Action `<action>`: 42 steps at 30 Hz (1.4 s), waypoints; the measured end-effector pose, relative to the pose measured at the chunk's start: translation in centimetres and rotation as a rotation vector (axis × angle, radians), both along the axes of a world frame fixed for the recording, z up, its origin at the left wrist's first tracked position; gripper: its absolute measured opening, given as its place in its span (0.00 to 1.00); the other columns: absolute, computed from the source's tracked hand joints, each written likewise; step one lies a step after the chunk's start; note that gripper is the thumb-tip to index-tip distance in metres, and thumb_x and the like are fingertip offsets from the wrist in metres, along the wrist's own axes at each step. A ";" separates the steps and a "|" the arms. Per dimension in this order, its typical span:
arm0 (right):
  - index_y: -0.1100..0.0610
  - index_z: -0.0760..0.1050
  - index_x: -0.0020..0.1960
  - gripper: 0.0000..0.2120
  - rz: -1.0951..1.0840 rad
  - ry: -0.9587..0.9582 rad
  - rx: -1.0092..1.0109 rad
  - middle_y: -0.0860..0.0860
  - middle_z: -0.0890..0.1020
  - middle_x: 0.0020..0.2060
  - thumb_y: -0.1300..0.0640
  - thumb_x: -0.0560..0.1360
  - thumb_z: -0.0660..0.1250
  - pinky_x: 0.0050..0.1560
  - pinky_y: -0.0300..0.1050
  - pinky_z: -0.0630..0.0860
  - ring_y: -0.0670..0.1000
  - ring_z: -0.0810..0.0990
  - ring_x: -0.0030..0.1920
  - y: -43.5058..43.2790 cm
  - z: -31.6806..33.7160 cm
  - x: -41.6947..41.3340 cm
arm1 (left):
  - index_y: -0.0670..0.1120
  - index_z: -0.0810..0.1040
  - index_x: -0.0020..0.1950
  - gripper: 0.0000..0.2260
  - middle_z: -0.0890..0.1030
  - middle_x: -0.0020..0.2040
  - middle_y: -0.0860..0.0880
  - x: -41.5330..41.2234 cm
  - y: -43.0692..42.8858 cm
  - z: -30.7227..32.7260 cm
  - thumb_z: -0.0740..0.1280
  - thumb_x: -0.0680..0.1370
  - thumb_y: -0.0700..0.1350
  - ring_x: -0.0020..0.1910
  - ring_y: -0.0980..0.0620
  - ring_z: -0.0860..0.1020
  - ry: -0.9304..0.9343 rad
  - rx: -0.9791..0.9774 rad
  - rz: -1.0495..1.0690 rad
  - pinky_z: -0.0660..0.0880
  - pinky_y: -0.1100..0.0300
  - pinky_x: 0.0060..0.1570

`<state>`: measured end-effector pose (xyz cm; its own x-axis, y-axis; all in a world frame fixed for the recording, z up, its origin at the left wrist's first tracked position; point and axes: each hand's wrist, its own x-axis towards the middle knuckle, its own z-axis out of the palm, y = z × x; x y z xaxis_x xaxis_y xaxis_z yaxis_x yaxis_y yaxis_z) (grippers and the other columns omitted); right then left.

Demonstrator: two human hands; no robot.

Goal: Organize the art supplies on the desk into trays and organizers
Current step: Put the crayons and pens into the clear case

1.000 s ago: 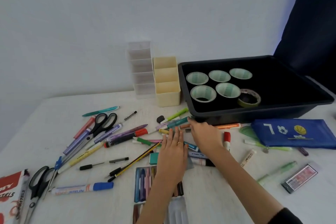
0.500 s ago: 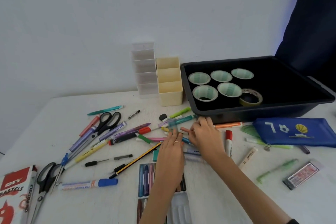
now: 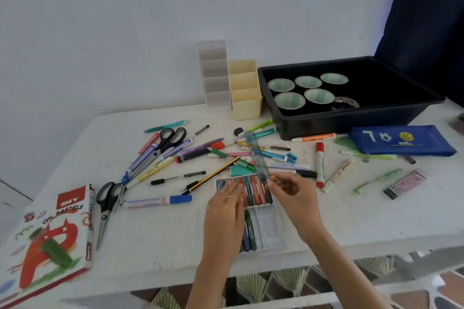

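- Head view: a right hand (image 3: 292, 189) pinches the near end of a clear blue-green plastic ruler (image 3: 256, 154), which slants up off a white desk (image 3: 155, 238) above scattered pens.
- The left hand (image 3: 226, 206) lies flat and open, fingers touching a clear plastic tray of oil pastels (image 3: 253, 192), gripping nothing.
- A cream three-compartment organizer (image 3: 244, 90) and a black plastic bin (image 3: 351, 118) holding tape rolls stand at the back, well apart from the ruler.
- Judgement: lift the ruler clear before swinging it, so its far end does not drag the pens.
- A firmer pinch would likely stop it from pivoting.
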<state>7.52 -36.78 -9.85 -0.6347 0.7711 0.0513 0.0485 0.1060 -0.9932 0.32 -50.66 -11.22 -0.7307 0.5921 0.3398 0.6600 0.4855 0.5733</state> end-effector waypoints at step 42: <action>0.57 0.78 0.47 0.09 0.277 -0.581 0.518 0.50 0.80 0.41 0.56 0.78 0.60 0.39 0.38 0.73 0.47 0.76 0.38 -1.7 3.6 -1.3 | 0.51 0.72 0.67 0.24 0.76 0.63 0.52 -0.3 -2.7 1.4 0.52 0.77 0.61 0.61 0.59 0.72 -0.239 0.029 -0.127 0.71 0.61 0.62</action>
<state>6.19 -38.51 -6.23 -0.8331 0.5519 -0.0375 0.4442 0.6271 -0.6398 0.00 -53.32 -9.84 -0.7127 0.6766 0.1851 0.5591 0.3885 0.7325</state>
